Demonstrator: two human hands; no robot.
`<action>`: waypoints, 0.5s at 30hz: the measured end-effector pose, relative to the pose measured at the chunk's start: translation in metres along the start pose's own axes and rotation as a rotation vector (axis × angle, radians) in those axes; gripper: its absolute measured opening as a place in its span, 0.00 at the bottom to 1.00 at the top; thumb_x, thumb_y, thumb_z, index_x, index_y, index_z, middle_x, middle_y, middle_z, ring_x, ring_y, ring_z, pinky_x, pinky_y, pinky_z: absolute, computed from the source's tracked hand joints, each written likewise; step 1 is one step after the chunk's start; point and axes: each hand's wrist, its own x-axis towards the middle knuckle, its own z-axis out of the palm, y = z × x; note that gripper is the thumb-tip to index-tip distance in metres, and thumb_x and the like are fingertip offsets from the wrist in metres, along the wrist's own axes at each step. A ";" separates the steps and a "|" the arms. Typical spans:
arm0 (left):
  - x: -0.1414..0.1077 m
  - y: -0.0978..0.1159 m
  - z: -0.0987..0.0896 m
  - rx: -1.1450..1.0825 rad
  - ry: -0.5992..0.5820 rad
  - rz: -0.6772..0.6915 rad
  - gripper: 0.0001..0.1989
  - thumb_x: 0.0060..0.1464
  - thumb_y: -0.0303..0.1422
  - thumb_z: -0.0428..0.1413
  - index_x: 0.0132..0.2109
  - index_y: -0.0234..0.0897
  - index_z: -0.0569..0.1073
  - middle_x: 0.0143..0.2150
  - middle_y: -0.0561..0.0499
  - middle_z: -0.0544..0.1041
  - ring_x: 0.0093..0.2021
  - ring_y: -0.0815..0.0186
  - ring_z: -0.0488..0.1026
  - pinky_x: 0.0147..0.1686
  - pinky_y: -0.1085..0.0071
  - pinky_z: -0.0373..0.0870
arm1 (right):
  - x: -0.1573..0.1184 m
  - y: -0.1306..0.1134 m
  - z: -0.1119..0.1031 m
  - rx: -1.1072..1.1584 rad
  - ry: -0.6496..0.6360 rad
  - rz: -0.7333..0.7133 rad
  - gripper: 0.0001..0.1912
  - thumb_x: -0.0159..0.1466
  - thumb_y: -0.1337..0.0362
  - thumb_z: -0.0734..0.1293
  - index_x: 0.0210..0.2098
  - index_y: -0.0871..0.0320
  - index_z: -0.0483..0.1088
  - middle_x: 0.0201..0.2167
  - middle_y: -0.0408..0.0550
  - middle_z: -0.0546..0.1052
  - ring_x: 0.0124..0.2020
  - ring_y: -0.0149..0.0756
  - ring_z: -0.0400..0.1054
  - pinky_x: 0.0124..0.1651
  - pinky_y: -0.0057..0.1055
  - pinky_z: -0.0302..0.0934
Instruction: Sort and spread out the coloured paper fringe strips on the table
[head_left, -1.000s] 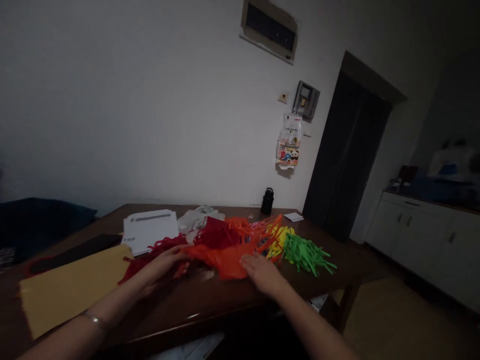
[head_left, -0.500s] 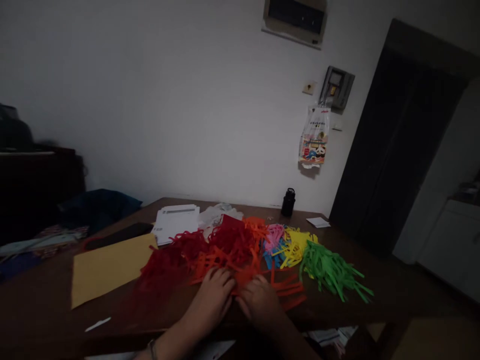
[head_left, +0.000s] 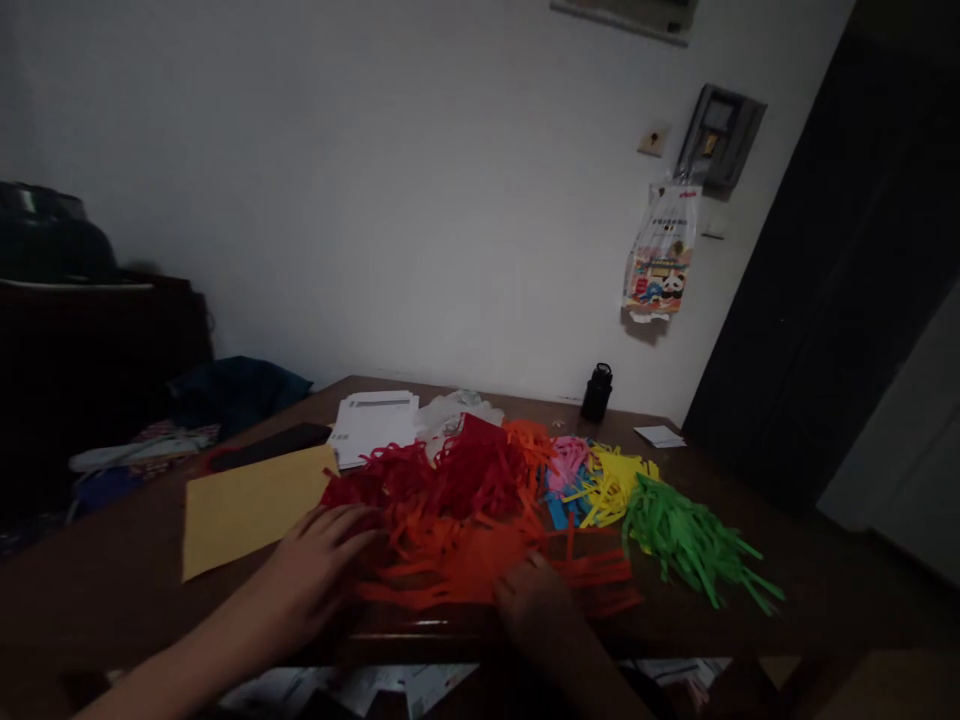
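Observation:
A piece of orange fringed paper (head_left: 484,560) lies flat at the table's front edge, its cut strips spreading left and right. My right hand (head_left: 536,600) is closed on its right front part, the fingertips curled over the paper. My left hand (head_left: 330,550) is off to the left, fingers stretched out beside the red paper strips (head_left: 397,475); nothing shows in it, though it is slightly blurred. Behind the orange sheet is a heap of red fringed paper (head_left: 480,465). Pink (head_left: 570,460), yellow (head_left: 615,480) and green fringed paper (head_left: 686,530) lie to the right.
A yellow envelope-like sheet (head_left: 255,510) lies on the left of the brown table (head_left: 810,590). White papers (head_left: 375,425), a clear plastic bag (head_left: 450,410), a black bottle (head_left: 597,393) and a small white paper (head_left: 660,436) lie towards the wall. More papers show below the table edge.
My left hand has left the orange paper and moved left towards the red strips. My right hand stays at the orange paper, whose middle is now uncovered. The view has shifted a little.

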 end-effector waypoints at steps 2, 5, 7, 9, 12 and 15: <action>0.007 0.027 -0.003 -0.167 -0.049 0.122 0.26 0.52 0.24 0.52 0.58 0.48 0.71 0.61 0.45 0.71 0.61 0.52 0.66 0.58 0.53 0.63 | 0.003 -0.002 -0.006 0.007 -0.016 -0.002 0.05 0.62 0.71 0.68 0.30 0.60 0.72 0.27 0.47 0.77 0.30 0.39 0.70 0.43 0.39 0.63; 0.026 0.068 0.006 -0.358 -0.156 0.213 0.17 0.56 0.28 0.53 0.52 0.44 0.73 0.54 0.45 0.75 0.54 0.54 0.71 0.53 0.59 0.68 | 0.006 -0.005 -0.017 0.026 -0.037 -0.007 0.04 0.65 0.68 0.68 0.33 0.59 0.73 0.29 0.47 0.77 0.33 0.39 0.70 0.42 0.38 0.61; 0.037 0.081 0.021 -0.395 -0.194 0.230 0.12 0.58 0.27 0.51 0.45 0.42 0.75 0.46 0.46 0.78 0.46 0.57 0.74 0.45 0.63 0.70 | 0.005 -0.005 -0.024 0.074 -0.051 0.020 0.04 0.65 0.64 0.68 0.34 0.58 0.73 0.31 0.46 0.77 0.36 0.39 0.70 0.43 0.37 0.61; 0.043 0.080 0.037 -0.417 -0.219 0.246 0.12 0.60 0.25 0.48 0.39 0.41 0.75 0.39 0.48 0.78 0.39 0.61 0.75 0.39 0.67 0.69 | -0.001 -0.002 -0.030 0.172 -0.070 0.079 0.06 0.65 0.61 0.69 0.34 0.57 0.74 0.34 0.45 0.78 0.39 0.39 0.70 0.43 0.35 0.60; 0.043 0.062 0.056 -0.458 -0.223 0.304 0.14 0.62 0.27 0.46 0.35 0.42 0.75 0.35 0.50 0.77 0.35 0.63 0.74 0.33 0.70 0.66 | -0.012 0.011 -0.037 0.400 -0.097 0.142 0.08 0.64 0.58 0.69 0.39 0.55 0.76 0.40 0.45 0.79 0.44 0.37 0.70 0.46 0.31 0.60; 0.035 0.040 0.068 -0.469 -0.139 0.335 0.11 0.61 0.31 0.50 0.37 0.47 0.77 0.36 0.53 0.79 0.34 0.64 0.74 0.32 0.71 0.66 | -0.015 0.028 -0.045 0.590 -0.118 0.144 0.06 0.65 0.61 0.68 0.40 0.54 0.77 0.45 0.44 0.79 0.47 0.33 0.70 0.49 0.26 0.60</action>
